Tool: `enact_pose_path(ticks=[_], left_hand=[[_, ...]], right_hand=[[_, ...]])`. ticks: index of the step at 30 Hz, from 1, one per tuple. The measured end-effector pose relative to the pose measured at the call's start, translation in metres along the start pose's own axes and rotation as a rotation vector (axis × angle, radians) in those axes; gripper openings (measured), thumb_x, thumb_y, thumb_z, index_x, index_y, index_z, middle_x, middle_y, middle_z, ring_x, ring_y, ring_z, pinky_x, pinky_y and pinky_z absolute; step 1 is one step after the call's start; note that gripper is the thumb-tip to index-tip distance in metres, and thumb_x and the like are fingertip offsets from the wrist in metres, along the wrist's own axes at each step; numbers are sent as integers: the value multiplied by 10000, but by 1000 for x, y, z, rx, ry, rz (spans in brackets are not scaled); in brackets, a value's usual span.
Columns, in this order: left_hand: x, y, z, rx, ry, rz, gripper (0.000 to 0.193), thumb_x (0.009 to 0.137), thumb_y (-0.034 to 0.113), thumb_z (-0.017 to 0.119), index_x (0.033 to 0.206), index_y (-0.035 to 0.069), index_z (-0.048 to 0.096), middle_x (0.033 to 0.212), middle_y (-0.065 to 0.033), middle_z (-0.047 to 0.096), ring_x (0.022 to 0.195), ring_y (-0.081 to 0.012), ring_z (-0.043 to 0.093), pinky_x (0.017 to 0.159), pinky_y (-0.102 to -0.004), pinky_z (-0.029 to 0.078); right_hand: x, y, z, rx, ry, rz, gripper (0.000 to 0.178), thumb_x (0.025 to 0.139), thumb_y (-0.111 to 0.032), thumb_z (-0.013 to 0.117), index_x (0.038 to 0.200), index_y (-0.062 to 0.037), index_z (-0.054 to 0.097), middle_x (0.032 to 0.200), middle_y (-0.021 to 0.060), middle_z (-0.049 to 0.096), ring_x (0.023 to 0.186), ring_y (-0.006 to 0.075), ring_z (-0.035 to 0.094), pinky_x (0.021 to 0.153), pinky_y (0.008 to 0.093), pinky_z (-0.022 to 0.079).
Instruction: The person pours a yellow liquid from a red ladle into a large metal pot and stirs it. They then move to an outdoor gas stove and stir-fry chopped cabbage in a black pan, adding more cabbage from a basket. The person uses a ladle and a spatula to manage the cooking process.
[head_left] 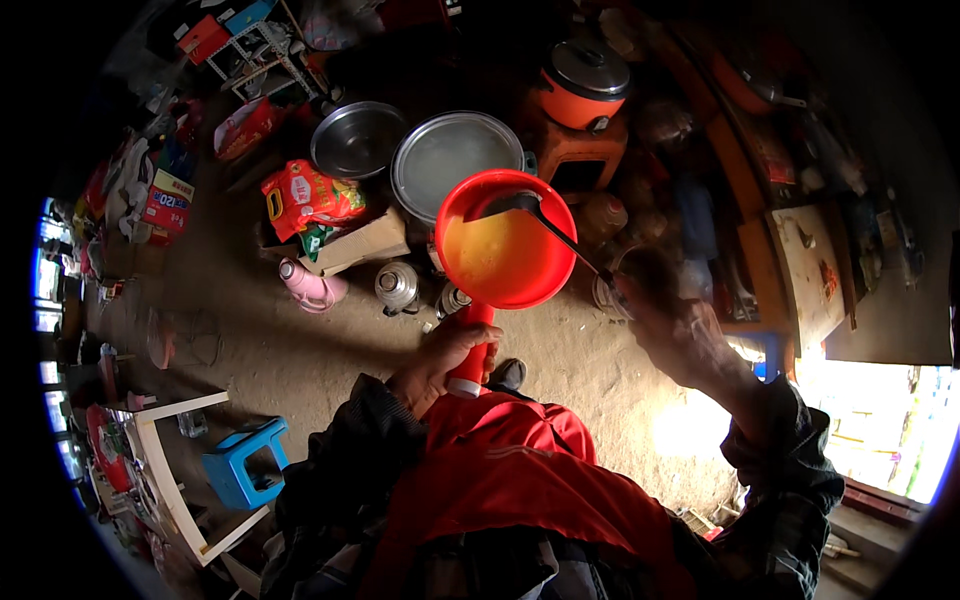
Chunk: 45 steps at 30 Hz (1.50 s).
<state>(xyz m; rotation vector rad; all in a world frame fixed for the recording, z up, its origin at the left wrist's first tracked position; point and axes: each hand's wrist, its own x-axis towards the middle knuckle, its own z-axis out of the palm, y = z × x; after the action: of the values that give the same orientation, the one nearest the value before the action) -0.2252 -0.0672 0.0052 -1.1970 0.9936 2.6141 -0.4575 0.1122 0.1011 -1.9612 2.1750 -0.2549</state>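
Observation:
My left hand (440, 362) grips the handle of a red plastic scoop (505, 240) and holds it up in front of me. A yellowish liquid fills the scoop's round bowl. My right hand (672, 325) holds the thin handle of a dark metal ladle (520, 204), whose bowl rests at the scoop's upper rim. I stand on an earthen floor in a red apron and dark sleeves.
Beyond the scoop lie a wide metal lid (450, 155) and a metal basin (357, 138). An orange cooker (584, 85) stands behind. Two thermos flasks (398, 286), a pink jug (310, 288), a blue stool (243, 462) and a wooden frame (165, 470) sit to the left.

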Motion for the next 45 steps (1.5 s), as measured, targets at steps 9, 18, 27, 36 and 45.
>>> enact_pose_path(ticks=[9,18,27,36,45], left_hand=[[20,23,-33,81,28,47,214,773,169,637,908,58,512,662,-41,553,480,-127,544,407,-270,478],[27,56,-67,79,-17,-15,227,768,177,647,893,57,501,661,-39,548,488,-124,548,406,-265,483],[31,86,-101,55,-52,-47,232,770,192,640,885,60,487,674,-34,538,490,-118,542,419,-264,485],[29,117,-126,41,-64,-47,236,761,191,646,876,70,480,662,-29,538,487,-110,542,401,-261,475],[40,126,-148,55,-33,-10,232,758,185,649,865,62,484,648,-36,542,478,-117,543,401,-273,482]], right_hand=[[41,-9,-13,1023,-371,753,539,834,-115,545,1330,-11,359,658,129,591,462,147,566,392,273,446],[66,-23,1,1736,-271,919,499,842,-59,465,1324,1,350,675,132,561,410,131,510,337,252,397],[110,-61,-26,865,-172,644,589,816,-66,536,1365,-54,322,642,95,540,476,153,544,436,276,429],[149,-51,16,-42,-24,118,588,774,-98,572,1328,-75,377,750,169,585,661,290,597,577,405,473],[169,-65,14,1113,-284,829,556,821,-88,544,1342,-43,355,641,107,549,427,141,517,373,280,413]])
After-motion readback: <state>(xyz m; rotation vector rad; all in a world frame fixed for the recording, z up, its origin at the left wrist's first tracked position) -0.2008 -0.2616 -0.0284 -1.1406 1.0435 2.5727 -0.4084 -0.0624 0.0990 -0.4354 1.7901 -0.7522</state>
